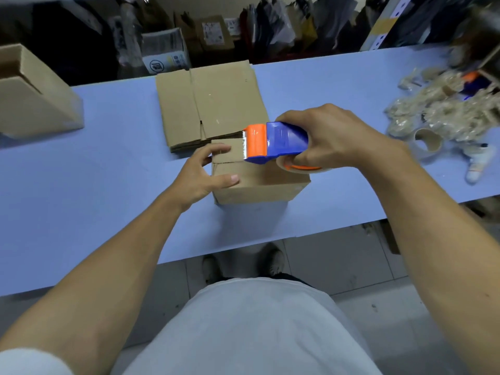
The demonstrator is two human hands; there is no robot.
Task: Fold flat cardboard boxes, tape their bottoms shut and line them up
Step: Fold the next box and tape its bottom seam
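Under right hand (332,136), folded box (259,180)

**What I'm wearing**

White short-sleeved top, plain, no print or logo visible; it fills the lower middle of the view. White sleeve edge (29,361) shows at my left upper arm. Both forearms bare, no watch, bands or rings on my left hand (200,174) or right hand (335,136). Dark trouser tops below the shirt hem. Worn greyish shoes (273,259), details blurred.
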